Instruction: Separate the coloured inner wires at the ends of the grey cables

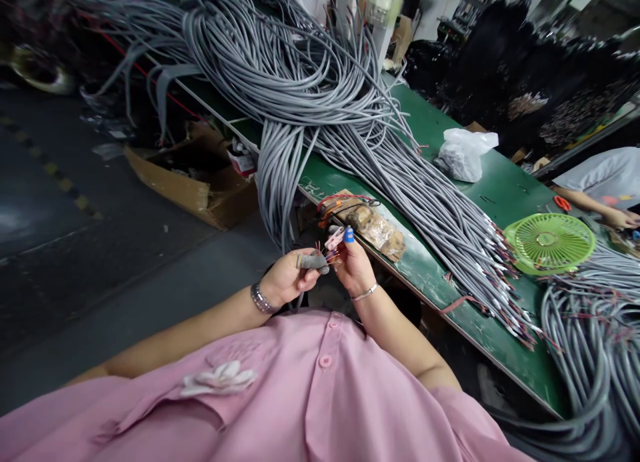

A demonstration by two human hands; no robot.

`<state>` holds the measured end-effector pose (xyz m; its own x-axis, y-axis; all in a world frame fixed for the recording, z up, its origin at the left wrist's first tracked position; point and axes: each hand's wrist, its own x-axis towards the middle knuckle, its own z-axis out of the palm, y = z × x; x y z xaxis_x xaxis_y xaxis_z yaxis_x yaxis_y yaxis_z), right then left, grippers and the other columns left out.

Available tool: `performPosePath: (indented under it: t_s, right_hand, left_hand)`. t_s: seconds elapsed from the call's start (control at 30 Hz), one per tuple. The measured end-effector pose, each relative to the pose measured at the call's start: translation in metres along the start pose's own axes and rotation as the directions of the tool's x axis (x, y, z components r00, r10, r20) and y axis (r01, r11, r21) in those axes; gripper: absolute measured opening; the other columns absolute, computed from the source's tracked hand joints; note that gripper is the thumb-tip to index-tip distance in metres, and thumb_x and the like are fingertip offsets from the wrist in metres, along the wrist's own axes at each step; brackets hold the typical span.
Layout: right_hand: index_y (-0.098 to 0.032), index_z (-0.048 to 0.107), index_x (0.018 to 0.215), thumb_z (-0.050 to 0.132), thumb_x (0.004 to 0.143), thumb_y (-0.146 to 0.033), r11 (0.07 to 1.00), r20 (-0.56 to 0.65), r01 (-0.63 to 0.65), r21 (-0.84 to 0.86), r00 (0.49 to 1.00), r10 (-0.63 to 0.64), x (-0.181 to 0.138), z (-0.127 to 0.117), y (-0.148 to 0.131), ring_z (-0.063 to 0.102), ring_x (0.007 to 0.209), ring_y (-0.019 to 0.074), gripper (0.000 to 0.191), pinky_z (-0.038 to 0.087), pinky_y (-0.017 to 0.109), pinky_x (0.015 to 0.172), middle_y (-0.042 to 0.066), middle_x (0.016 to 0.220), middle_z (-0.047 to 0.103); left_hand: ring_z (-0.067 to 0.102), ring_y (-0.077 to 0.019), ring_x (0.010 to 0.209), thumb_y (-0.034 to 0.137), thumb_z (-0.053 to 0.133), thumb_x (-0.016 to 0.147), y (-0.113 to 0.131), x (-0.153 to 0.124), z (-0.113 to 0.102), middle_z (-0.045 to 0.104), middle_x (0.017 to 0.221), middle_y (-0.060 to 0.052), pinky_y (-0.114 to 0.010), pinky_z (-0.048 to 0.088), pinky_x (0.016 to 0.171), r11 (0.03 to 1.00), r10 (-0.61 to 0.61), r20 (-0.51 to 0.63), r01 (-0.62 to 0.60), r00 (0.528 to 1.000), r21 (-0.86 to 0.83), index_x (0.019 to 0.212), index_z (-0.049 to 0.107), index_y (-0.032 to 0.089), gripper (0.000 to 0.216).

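My left hand (295,275) is closed around the end of a grey cable, with grey covers on its thumb and finger. Thin coloured wires (331,255) fan out of that end towards the other hand. Close beside it, my right hand (354,269) pinches a small pale pink-and-white piece (335,239) whose kind I cannot make out. Blue tape wraps a fingertip of this hand. Just beyond both hands, a worn wooden block fixture (373,225) with red and black wires sits on the table edge.
Bundled grey cables (280,69) cover much of the green table (530,355). Also there are a white plastic bag (465,154), a green fan (549,242) and red-handled scissors (562,203). A cardboard box (200,182) stands on the floor. Another person's arm (595,205) reaches in at right.
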<state>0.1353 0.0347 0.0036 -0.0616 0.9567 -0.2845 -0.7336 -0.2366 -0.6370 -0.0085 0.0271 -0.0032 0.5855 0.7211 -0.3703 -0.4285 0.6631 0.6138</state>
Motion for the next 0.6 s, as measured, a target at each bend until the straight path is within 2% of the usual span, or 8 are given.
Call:
performPosePath:
  t_s: [0.3,0.47,0.6]
  right_hand:
    - [-0.016,0.066,0.092,0.066,0.081,-0.049,0.997,0.064,-0.082,0.006,0.995,0.082,-0.004,-0.006,-0.001,0.056,0.062,0.0091,0.035,0.048,0.019,0.052,0.001,0.078,0.065]
    - [-0.016,0.065,0.087,0.067,0.081,-0.046,0.999,0.032,-0.044,-0.025,0.998,0.045,-0.009,-0.005,-0.003,0.056,0.063,0.0085,0.03,0.049,0.018,0.054,0.001,0.08,0.065]
    - [-0.016,0.066,0.088,0.067,0.08,-0.047,0.995,0.044,0.007,-0.095,0.999,-0.003,-0.012,-0.004,-0.004,0.056,0.064,0.0087,0.032,0.049,0.019,0.055,0.002,0.08,0.065]
  left_hand:
    - [0.034,-0.0059,0.027,0.024,0.066,0.068,0.0,-0.014,0.004,0.049,0.037,0.002,-0.017,0.021,0.03,0.99,0.09,-0.054,-0.084,0.994,0.114,0.068,0.06,0.013,0.012]
    - [0.033,-0.0052,0.028,0.026,0.07,0.069,-0.002,-0.024,0.009,0.051,0.04,0.001,-0.017,0.02,0.031,0.968,0.165,-0.065,-0.149,0.984,0.204,0.068,0.06,0.013,0.016]
    - [0.034,-0.0058,0.029,0.027,0.068,0.071,0.0,-0.02,0.008,0.051,0.039,0.001,-0.018,0.022,0.032,0.962,0.206,-0.085,-0.186,0.975,0.201,0.069,0.061,0.013,0.016]
